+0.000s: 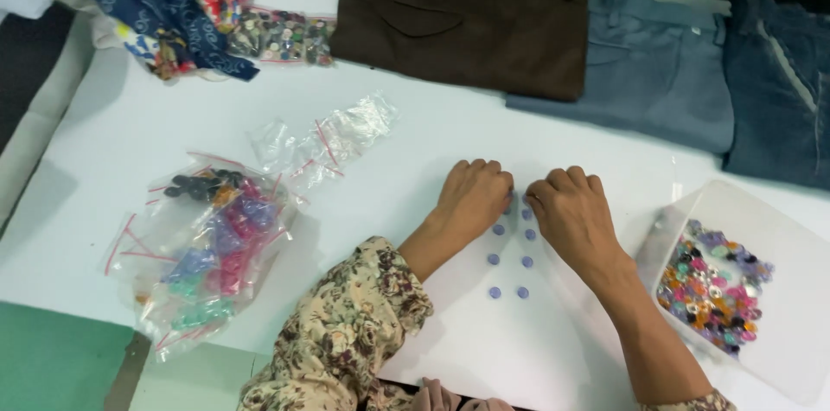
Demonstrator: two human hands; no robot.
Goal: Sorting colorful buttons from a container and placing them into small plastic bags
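Small pale-blue buttons (508, 261) are being laid out in two short columns on the white bench (156, 117), and the work appears only partly done. Three pairs are seen lying flat and evenly spaced below the hands, and further buttons at the top of the columns are partly covered by the knuckles, so the exact count cannot be told. The left hand (472, 197) and the right hand (571, 214) are held side by side, nearly touching, both turned palm-down with the fingers curled narrow over the top of the rows; whether a button is pinched under either hand cannot be told, since the fingertips are hidden. A large stock is judged to remain unsorted: a white tray (778, 350) at the right edge of the bench is seen heaped with mixed coloured buttons (711, 283), just beside the right forearm. To the left, well apart from the hands, a clear bag (203, 247) packed with smaller sachets of coloured buttons is seen, with empty clear sachets (333, 139) lying beyond it. Brown trousers (462, 13), grey-blue trousers (648, 74) and dark denim (778, 91) are laid along the far side, untouched.
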